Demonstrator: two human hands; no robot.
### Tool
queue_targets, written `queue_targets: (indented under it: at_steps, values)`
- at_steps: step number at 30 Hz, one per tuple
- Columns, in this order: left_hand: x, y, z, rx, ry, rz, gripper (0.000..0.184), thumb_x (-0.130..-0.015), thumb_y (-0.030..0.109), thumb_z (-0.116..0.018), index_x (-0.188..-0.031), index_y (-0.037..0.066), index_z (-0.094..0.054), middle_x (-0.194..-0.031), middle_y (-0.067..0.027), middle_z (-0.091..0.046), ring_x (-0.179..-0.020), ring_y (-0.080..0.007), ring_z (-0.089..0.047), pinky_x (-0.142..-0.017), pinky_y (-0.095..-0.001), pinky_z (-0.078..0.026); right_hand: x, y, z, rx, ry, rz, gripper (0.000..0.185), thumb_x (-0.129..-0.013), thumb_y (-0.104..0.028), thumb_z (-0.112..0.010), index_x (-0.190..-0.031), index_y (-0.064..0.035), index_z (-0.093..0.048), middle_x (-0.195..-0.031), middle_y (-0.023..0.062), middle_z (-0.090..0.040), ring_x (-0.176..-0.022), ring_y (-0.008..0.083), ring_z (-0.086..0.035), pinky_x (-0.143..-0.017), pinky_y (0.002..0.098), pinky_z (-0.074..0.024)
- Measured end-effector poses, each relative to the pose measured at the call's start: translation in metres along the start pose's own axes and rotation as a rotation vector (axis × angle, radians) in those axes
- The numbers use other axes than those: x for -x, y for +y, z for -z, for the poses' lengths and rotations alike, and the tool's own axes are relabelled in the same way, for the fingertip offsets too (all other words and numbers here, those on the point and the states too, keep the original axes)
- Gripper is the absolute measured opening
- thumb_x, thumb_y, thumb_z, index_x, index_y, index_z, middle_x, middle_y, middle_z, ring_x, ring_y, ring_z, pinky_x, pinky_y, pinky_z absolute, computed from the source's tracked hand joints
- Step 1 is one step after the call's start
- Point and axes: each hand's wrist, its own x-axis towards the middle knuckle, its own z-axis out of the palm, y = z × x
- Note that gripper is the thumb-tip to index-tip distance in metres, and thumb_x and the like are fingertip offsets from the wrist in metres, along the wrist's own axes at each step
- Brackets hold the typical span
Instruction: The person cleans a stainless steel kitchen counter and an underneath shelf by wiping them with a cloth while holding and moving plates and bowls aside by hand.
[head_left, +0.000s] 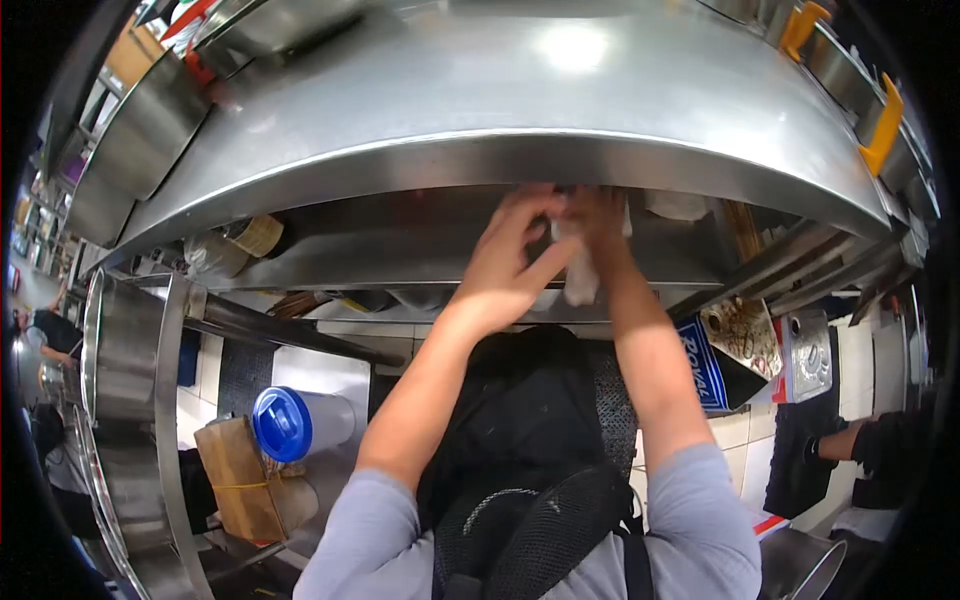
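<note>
Both arms reach forward to the lower shelf (pixel 380 235) beneath a stainless steel counter (pixel 450 85). My left hand (pixel 515 255) has its thumb and fingers spread apart, close beside my right hand, with nothing visible in its grasp. My right hand (pixel 600 215) is at a crumpled white cloth (pixel 581 278) and appears closed on it. The cloth hangs down over the shelf's front edge. Shadow under the counter lip partly hides the fingertips of both hands. Right of them on the shelf lies another white, soft-looking thing (pixel 678 205).
Large metal pots (pixel 140 140) stand at the counter's left; orange-handled pans (pixel 850 85) are at its right. Below left are a blue-lidded bucket (pixel 283 425) and a cardboard box (pixel 240 480). A blue box (pixel 705 365) and metal tins stand low right. Another person's arm (pixel 840 442) shows far right.
</note>
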Motion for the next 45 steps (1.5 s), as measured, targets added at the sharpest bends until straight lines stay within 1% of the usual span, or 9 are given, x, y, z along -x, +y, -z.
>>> queue_targets:
  at_steps: [5, 8, 13, 24, 26, 29, 34, 40, 45]
  values:
    - [0.122, -0.033, 0.049, 0.071, 0.139, 0.265, 0.032, -0.099, 0.013, -0.072, -0.126, 0.001, -0.061, -0.146, -0.0175, -0.055, -0.13, -0.0285, -0.06, -0.106, -0.0399, -0.054, -0.079, -0.032, -0.074, -0.457, -0.33, 0.303, 0.076, -0.098, -0.066, -0.055, -0.155, -0.0154, -0.05, -0.16, 0.0185, -0.046, -0.15, 0.0422, -0.037, -0.127, 0.0532, -0.0235]
    - [0.186, -0.054, 0.061, 0.193, 0.206, 0.385, 0.029, -0.1, 0.011, -0.071, -0.126, 0.001, -0.061, -0.145, -0.017, -0.054, -0.13, -0.026, -0.059, -0.105, -0.0404, -0.054, -0.036, -0.096, -0.03, -0.183, -0.429, 0.346, 0.076, -0.098, -0.071, -0.054, -0.156, -0.0216, -0.051, -0.162, 0.0141, -0.046, -0.153, 0.0356, -0.036, -0.128, 0.0498, -0.0246]
    - [0.253, -0.051, 0.086, 0.268, 0.335, 0.444, 0.025, -0.103, 0.005, -0.065, -0.128, 0.004, -0.059, -0.147, -0.0126, -0.054, -0.134, -0.0218, -0.057, -0.107, -0.0332, -0.048, 0.03, -0.155, -0.024, -0.188, -0.225, 0.841, 0.059, -0.107, -0.058, -0.045, -0.154, -0.0231, -0.052, -0.166, 0.0065, -0.041, -0.154, 0.0305, -0.035, -0.127, 0.0491, -0.0253]
    - [0.309, -0.042, 0.106, 0.286, 0.467, 0.455, 0.023, -0.103, 0.009, -0.066, -0.125, 0.003, -0.06, -0.143, -0.0148, -0.058, -0.13, -0.0226, -0.06, -0.11, -0.0366, -0.048, 0.015, -0.371, -0.104, -0.206, -0.327, 1.228, 0.038, -0.103, -0.033, -0.051, -0.14, -0.0296, -0.063, -0.163, 0.0017, -0.044, -0.155, 0.0303, -0.032, -0.127, 0.0519, -0.0261]
    - [0.32, -0.052, 0.105, 0.256, 0.453, 0.424, 0.02, -0.103, 0.004, -0.063, -0.123, 0.002, -0.06, -0.141, -0.0155, -0.06, -0.129, -0.0233, -0.061, -0.11, -0.0362, -0.047, 0.027, -0.352, -0.093, -0.369, -0.377, 1.071, 0.037, -0.103, -0.029, -0.051, -0.137, -0.0298, -0.065, -0.162, 0.0009, -0.045, -0.155, 0.03, -0.033, -0.127, 0.0524, -0.0268]
    - [0.324, -0.055, 0.102, 0.269, 0.437, 0.449, 0.019, -0.104, 0.0, -0.059, -0.122, 0.003, -0.059, -0.14, -0.0153, -0.06, -0.127, -0.0229, -0.062, -0.106, -0.0353, -0.051, 0.046, -0.301, -0.063, -0.305, -0.376, 1.239, 0.035, -0.097, -0.017, -0.06, -0.13, -0.0229, -0.07, -0.165, -0.0018, -0.041, -0.156, 0.0305, -0.033, -0.128, 0.0518, -0.0273]
    - [0.312, -0.067, 0.094, 0.278, 0.368, 0.455, 0.017, -0.106, 0.007, -0.06, -0.123, 0.003, -0.059, -0.141, -0.0159, -0.061, -0.127, -0.0258, -0.063, -0.105, -0.0396, -0.053, 0.079, -0.136, 0.012, -0.222, -0.268, 1.118, 0.038, -0.085, -0.005, -0.067, -0.118, -0.0233, -0.074, -0.165, -0.0049, -0.043, -0.155, 0.0273, -0.035, -0.128, 0.0482, -0.0316]
    - [0.279, -0.078, 0.077, 0.331, 0.213, 0.448, 0.019, -0.104, 0.005, -0.063, -0.123, 0.001, -0.059, -0.141, -0.0157, -0.06, -0.127, -0.0227, -0.062, -0.107, -0.0351, -0.05, 0.152, 0.082, 0.108, 0.091, -0.172, 0.582, 0.038, -0.077, 0.005, -0.064, -0.108, -0.0137, -0.076, -0.158, 0.0008, -0.053, -0.152, 0.0285, -0.04, -0.128, 0.044, -0.034]
    - [0.258, -0.077, 0.068, 0.223, 0.072, 0.405, 0.02, -0.104, 0.005, -0.063, -0.123, 0.0, -0.06, -0.141, -0.0134, -0.06, -0.129, -0.0222, -0.061, -0.108, -0.0354, -0.049, 0.187, 0.163, 0.144, 0.046, 0.0, 0.317, 0.041, -0.077, 0.015, -0.062, -0.11, -0.0061, -0.074, -0.146, 0.0124, -0.062, -0.144, 0.034, -0.051, -0.118, 0.0421, -0.0447]
